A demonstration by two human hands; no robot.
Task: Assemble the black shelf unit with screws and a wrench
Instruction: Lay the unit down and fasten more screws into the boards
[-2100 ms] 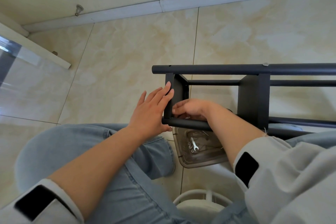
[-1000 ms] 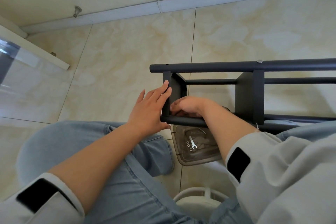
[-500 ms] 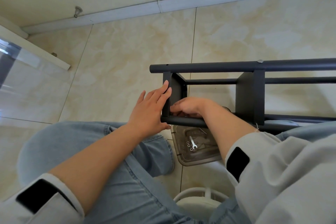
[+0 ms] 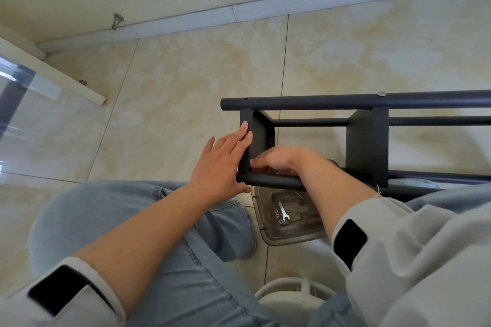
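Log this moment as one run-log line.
left hand: flat against end panel | right hand: fingers curled at panel's lower corner, contents hidden | wrench: unused in tray | shelf unit: on its side

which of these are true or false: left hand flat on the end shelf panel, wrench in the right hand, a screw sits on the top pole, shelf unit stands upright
1. The left hand lies flat against the end shelf panel. True.
2. The wrench is in the right hand. False: it lies in the clear plastic tray.
3. A screw head sits on the top pole. True.
4. The black shelf unit stands upright. False: it lies on its side across the lap.
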